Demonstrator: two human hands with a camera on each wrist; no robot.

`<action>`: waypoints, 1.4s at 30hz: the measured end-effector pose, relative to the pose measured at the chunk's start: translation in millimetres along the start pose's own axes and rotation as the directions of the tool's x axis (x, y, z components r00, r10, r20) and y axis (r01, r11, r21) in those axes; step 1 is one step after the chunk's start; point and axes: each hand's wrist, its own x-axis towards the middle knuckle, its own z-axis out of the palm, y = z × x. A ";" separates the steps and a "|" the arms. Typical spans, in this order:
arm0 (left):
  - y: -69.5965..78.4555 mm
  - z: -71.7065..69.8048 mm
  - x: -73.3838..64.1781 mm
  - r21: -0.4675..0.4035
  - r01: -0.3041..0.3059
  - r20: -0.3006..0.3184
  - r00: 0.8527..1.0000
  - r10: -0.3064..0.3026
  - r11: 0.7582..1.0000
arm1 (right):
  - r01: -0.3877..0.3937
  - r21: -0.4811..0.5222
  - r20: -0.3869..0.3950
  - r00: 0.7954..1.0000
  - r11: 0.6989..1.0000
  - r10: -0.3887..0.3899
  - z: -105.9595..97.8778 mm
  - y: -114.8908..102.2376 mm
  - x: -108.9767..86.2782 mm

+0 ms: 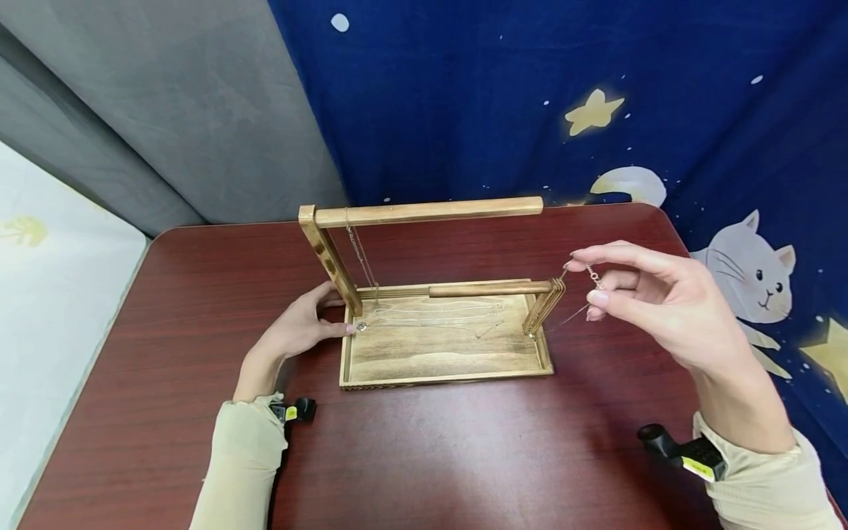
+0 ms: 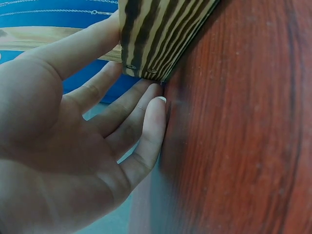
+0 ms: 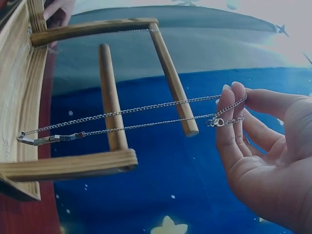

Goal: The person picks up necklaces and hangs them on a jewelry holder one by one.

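A wooden jewelry stand [image 1: 450, 364] has a tray base, a tall post with a top bar, and a shorter post with a lower bar. My left hand [image 1: 294, 324] holds the tray's left end, thumb at the near side and fingers behind the tall post. At the right, my right hand [image 1: 669, 302] pinches a silver necklace [image 3: 161, 106] near its clasp [image 3: 218, 122]. The chain stretches from the fingertips down to the tray. Its pendant of small shiny blocks [image 3: 51, 139] lies low, beside the short post.
One thin chain [image 1: 361, 254] hangs from the top bar's left end. Several fine chains [image 1: 437, 324] lie along the tray. The stand rests on a reddish-brown table [image 1: 424, 449], with a blue curtain [image 1: 450, 96] and a grey curtain [image 1: 165, 96] behind it.
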 end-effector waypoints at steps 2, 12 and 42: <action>0.2 0.0 -0.3 0.005 0.000 -0.001 1.000 0.000 1.000 | 0.021 0.024 -0.013 1.000 0.999 -0.021 -3.4 -1.6 -0.3; -0.4 0.9 0.9 0.018 -0.018 -0.007 1.000 0.018 1.000 | 0.028 0.030 -0.097 0.995 0.999 -0.025 -16.3 -5.5 3.5; -0.6 1.2 0.6 0.002 -0.035 -0.008 0.999 0.035 0.999 | 0.056 0.051 -0.180 0.983 0.997 -0.046 -23.1 -11.8 33.7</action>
